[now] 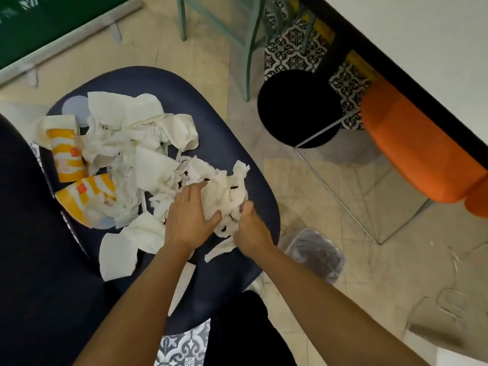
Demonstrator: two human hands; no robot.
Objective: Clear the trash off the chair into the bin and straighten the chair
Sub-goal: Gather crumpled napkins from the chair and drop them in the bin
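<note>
A dark navy chair seat is covered with crumpled white paper napkins and two yellow-and-white paper cups lying on their sides at the left. Near the seat's right front edge lies a bunch of crumpled tissue. My left hand presses against its left side with fingers spread, thumb on the paper. My right hand grips its lower right part, fingers curled into the paper. A small bin lined with a clear bag stands on the floor just right of the chair.
A round black stool and an orange seat on a wire frame stand to the right under a black-edged white table. A pale green chair's legs rise at the top. Beige floor tiles surround the bin.
</note>
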